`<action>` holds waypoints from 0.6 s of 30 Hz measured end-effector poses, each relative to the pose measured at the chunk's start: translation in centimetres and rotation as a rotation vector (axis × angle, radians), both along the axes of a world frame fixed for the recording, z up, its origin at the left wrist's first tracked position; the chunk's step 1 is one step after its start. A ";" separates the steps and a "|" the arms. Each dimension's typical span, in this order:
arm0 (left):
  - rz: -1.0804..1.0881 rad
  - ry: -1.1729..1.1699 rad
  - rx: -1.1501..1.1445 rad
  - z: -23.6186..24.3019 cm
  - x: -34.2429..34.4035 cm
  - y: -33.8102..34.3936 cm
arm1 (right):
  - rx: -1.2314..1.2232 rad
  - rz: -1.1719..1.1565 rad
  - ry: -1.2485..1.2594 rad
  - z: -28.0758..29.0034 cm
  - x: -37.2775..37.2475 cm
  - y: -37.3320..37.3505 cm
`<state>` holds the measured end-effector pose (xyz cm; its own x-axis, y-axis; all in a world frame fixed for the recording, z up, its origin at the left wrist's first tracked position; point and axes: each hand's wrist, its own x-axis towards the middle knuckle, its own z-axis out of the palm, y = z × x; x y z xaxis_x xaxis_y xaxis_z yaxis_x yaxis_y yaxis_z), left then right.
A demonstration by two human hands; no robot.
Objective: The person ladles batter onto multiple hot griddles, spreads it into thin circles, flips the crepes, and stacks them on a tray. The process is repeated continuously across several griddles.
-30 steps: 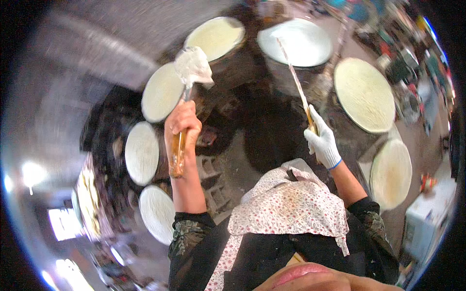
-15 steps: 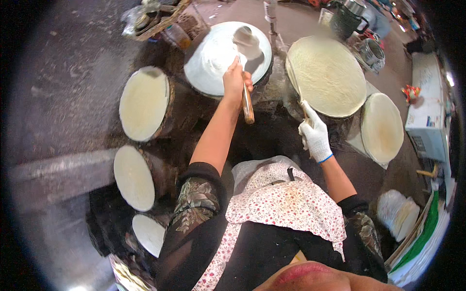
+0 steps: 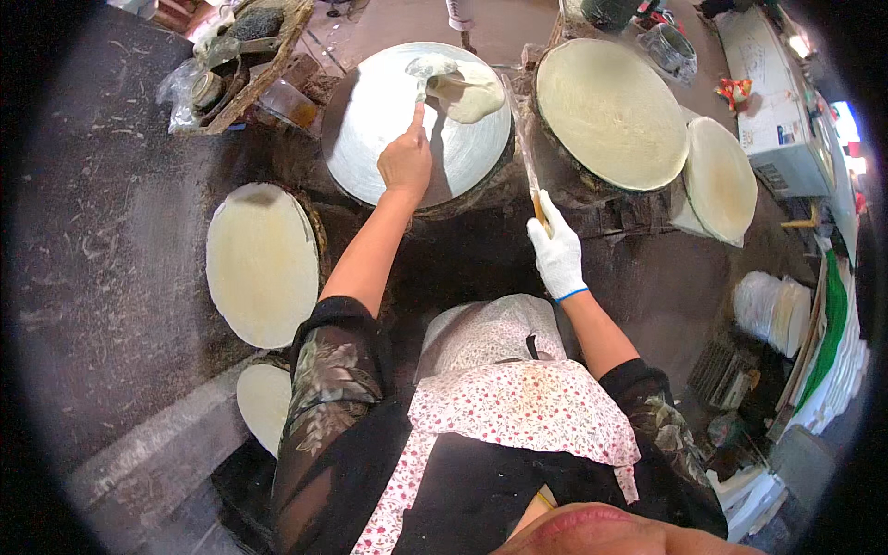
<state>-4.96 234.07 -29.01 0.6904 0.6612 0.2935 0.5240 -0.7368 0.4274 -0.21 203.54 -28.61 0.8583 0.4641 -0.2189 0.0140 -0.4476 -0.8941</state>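
Note:
My left hand [image 3: 404, 159] is closed on a ladle [image 3: 427, 69], its handle hidden behind my hand and its head over a pale round griddle [image 3: 361, 116] ahead of me. A puddle of cream batter [image 3: 472, 97] lies on that griddle at the ladle's head. My right hand [image 3: 557, 248], in a white glove, grips a long thin stick [image 3: 528, 153] with a wooden handle, pointing forward between that griddle and a round cream sheet [image 3: 610, 111] on the griddle to the right.
Further round cream sheets [image 3: 717, 180] are at the right and left [image 3: 262, 268]. A worn tray [image 3: 294, 44] with bowls and plastic bags stands at back left. A white box [image 3: 768, 111], a pot [image 3: 668, 51] and stacked pale discs [image 3: 768, 313] are on the right.
The ladle has moved from the left to the centre griddle, where batter now spreads out. The right hand's stick has shifted left off the right-hand sheet. The whole view has turned.

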 end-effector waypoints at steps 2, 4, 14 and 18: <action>0.031 -0.028 -0.173 0.7 -0.6 0.7 | -0.059 0.003 -0.101 0.3 -0.6 3.3; 0.137 -0.091 -0.303 2.9 -1.2 1.3 | -0.263 0.021 -0.029 1.0 -0.1 6.9; -0.034 -0.649 -0.836 14.3 -11.1 -1.1 | -0.172 -0.052 -0.266 1.1 2.4 9.7; 0.073 -0.508 -1.066 9.0 -15.0 -6.7 | -0.235 0.212 -0.340 0.9 2.8 11.8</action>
